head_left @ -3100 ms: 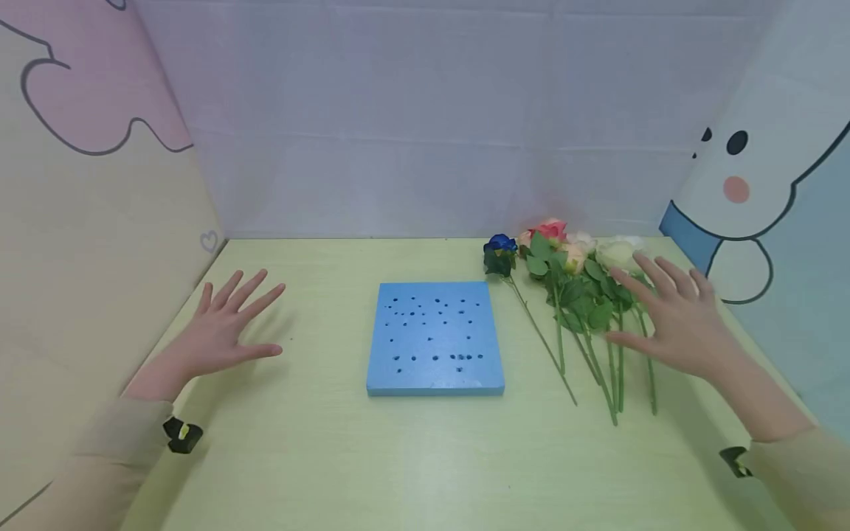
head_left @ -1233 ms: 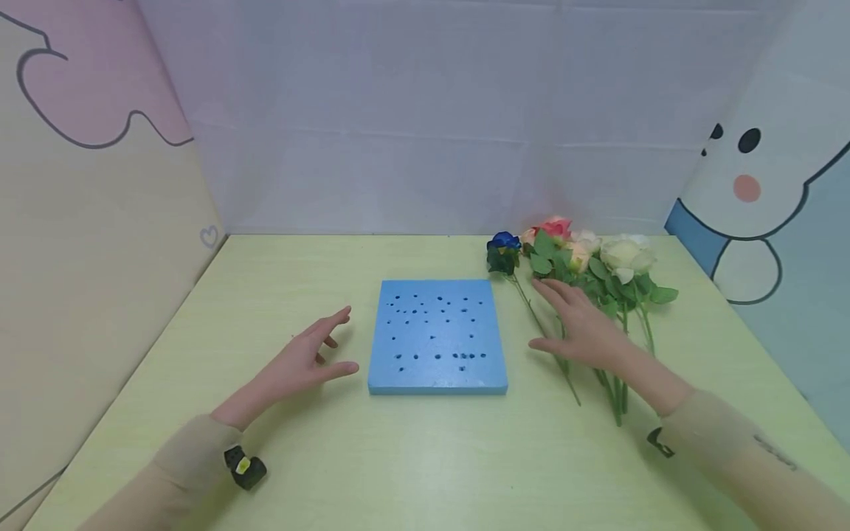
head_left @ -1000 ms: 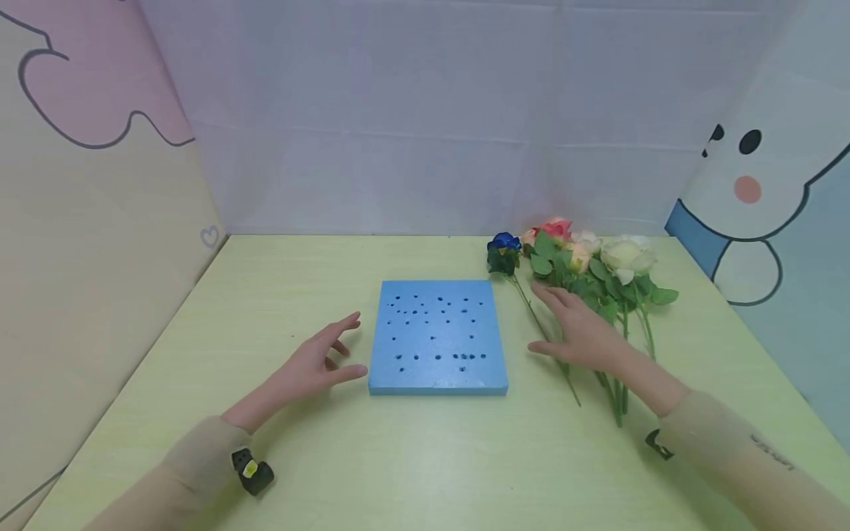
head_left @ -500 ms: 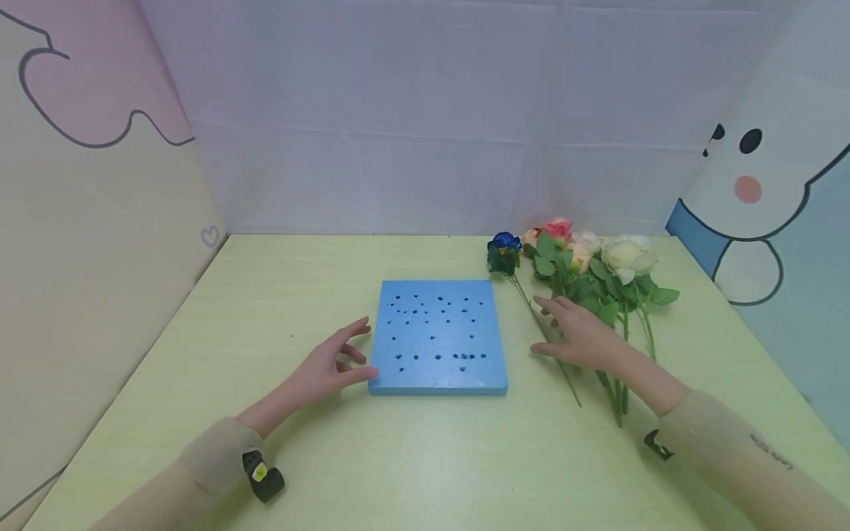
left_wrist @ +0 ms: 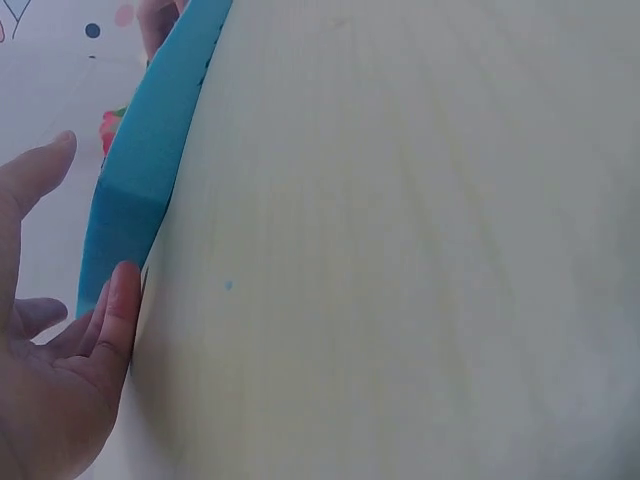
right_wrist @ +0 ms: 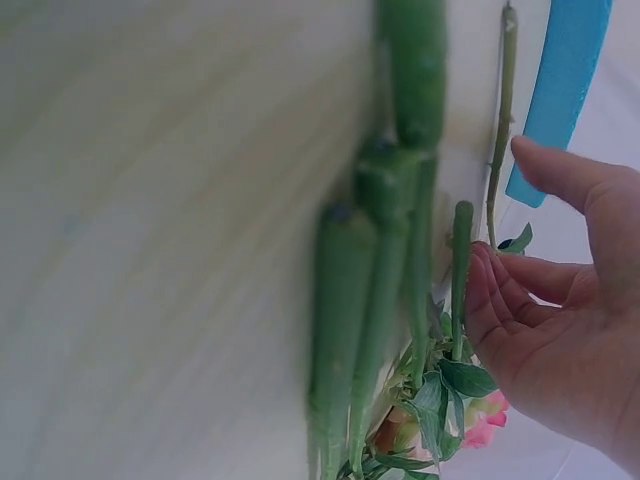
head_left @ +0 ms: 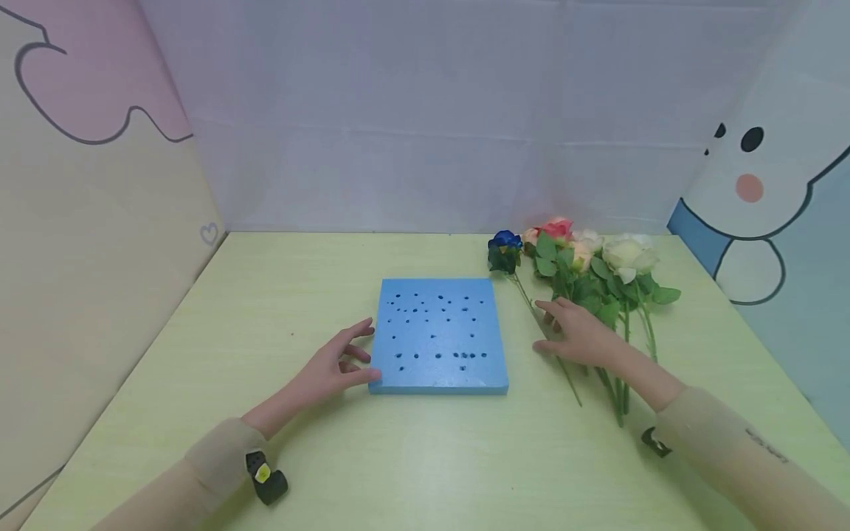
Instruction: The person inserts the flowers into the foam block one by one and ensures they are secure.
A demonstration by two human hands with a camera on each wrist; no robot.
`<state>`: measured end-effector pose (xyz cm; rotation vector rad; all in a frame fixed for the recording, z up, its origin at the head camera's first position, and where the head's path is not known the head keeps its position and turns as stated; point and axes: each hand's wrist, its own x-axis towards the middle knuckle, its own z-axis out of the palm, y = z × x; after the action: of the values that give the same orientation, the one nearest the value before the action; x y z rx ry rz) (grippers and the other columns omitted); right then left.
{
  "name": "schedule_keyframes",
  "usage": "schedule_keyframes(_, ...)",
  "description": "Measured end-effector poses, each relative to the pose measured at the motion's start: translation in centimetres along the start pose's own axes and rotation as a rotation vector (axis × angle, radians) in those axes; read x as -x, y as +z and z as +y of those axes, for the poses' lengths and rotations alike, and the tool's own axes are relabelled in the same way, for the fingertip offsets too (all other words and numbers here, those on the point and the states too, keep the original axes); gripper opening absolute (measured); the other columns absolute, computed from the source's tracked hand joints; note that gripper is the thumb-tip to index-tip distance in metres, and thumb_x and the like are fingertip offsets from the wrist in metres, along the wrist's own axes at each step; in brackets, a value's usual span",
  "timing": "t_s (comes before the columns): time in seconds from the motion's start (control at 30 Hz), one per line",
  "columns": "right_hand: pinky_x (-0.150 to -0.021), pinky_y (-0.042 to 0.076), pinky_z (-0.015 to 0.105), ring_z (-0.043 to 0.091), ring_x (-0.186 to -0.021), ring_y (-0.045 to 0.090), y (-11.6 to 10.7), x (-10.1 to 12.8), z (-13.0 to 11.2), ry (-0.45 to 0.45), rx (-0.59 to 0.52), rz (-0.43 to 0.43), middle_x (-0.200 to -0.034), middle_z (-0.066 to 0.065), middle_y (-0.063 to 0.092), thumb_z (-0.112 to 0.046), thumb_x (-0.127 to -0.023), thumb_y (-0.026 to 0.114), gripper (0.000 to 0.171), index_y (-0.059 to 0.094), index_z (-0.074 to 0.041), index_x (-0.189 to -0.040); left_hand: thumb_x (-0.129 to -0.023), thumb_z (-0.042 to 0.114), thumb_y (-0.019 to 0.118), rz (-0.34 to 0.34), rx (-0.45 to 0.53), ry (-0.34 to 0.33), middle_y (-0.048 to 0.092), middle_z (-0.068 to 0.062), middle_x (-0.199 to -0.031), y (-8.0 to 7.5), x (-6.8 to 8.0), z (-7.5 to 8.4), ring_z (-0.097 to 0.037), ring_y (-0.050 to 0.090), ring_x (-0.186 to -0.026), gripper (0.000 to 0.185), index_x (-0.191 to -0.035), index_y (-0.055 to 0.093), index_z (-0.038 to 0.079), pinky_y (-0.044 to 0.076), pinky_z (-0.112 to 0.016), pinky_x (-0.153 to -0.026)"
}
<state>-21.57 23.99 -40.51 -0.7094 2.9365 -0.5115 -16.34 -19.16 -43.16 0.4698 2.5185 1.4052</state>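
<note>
Resting the relaxed left hand [head_left: 330,366] against the square blue foam-like block [head_left: 445,343] amid the pale desk [head_left: 425,457], likely for steadying; holding the right hand [head_left: 579,336] half wide beside the thin stem [right_wrist: 505,100] of the dark-blue artificial rose [head_left: 505,252], with head toward far edge, perhaps sparing petals.

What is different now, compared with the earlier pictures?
The left hand moved rightward to the blue board; the right hand moved leftward, near the stem of the blue flower. Neither shows a clear grip. The board and all flowers stayed in place.
</note>
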Motion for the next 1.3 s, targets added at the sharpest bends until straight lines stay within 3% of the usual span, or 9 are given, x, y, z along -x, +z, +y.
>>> schedule_keyframes(0.27, -0.070, 0.052, 0.031, 0.014, -0.079, 0.058, -0.1, -0.3, 0.3, -0.032, -0.038, 0.000, -0.096, 0.010, 0.063, -0.016, -0.087, 0.073, 0.060, 0.051, 0.011, -0.135, -0.085, 0.025, 0.078, -0.001, 0.040, -0.049, 0.038, -0.014, -0.156, 0.3, 0.1, 0.1, -0.026, 0.059, -0.114, 0.089, -0.157, 0.027, 0.016, 0.055, -0.017, -0.084)
schedule_keyframes(0.53, -0.072, 0.058, 0.034, 0.021, -0.082, 0.066, -0.2, -1.1, -0.5, 0.029, -0.123, -0.044, -0.098, 0.016, 0.067, -0.004, -0.087, 0.069, 0.051, 0.053, 0.012, -0.133, -0.085, 0.021, 0.078, 0.003, 0.064, -0.058, 0.039, -0.013, -0.156, 0.6, 0.3, -0.1, -0.024, 0.060, -0.112, 0.087, -0.156, 0.029, 0.018, 0.056, -0.018, -0.084)
schedule_keyframes(0.73, -0.074, 0.057, 0.036, 0.026, -0.088, 0.067, -0.7, -1.6, -1.1, 0.116, -0.169, -0.082, -0.101, 0.018, 0.068, -0.004, -0.086, 0.067, 0.052, 0.052, 0.012, -0.134, -0.085, 0.022, 0.078, -0.004, 0.087, -0.069, 0.038, -0.012, -0.157, 0.8, 0.4, -0.1, -0.025, 0.059, -0.114, 0.087, -0.156, 0.029, 0.021, 0.055, -0.016, -0.084)
schedule_keyframes(0.97, -0.064, 0.050, 0.030, 0.017, -0.075, 0.063, -0.8, -1.9, -1.0, 0.138, -0.165, -0.068, -0.088, 0.013, 0.071, -0.006, -0.086, 0.065, 0.046, 0.058, 0.010, -0.128, -0.086, 0.021, 0.077, -0.001, 0.097, -0.069, 0.038, -0.013, -0.157, 0.9, 0.5, -0.1, -0.025, 0.059, -0.115, 0.087, -0.157, 0.027, 0.020, 0.055, -0.017, -0.087)
schedule_keyframes(1.13, -0.060, 0.047, 0.028, 0.014, -0.064, 0.059, -0.9, -1.9, -0.8, 0.152, -0.182, -0.083, -0.092, 0.016, 0.072, -0.009, -0.089, 0.060, 0.043, 0.059, 0.007, -0.129, -0.085, 0.022, 0.078, 0.001, 0.114, -0.076, 0.038, -0.010, -0.158, 1.0, 0.5, -0.1, -0.025, 0.058, -0.117, 0.087, -0.157, 0.027, 0.022, 0.055, -0.018, -0.089)
schedule_keyframes(1.3, -0.058, 0.051, 0.029, 0.013, -0.058, 0.062, -1.0, -1.9, -0.5, 0.147, -0.266, -0.140, -0.094, 0.016, 0.072, -0.012, -0.094, 0.058, 0.047, 0.052, 0.007, -0.137, -0.086, 0.023, 0.077, 0.002, 0.106, -0.085, 0.038, -0.009, -0.157, 1.1, 0.5, -0.1, -0.024, 0.058, -0.116, 0.087, -0.157, 0.027, 0.024, 0.056, -0.020, -0.089)
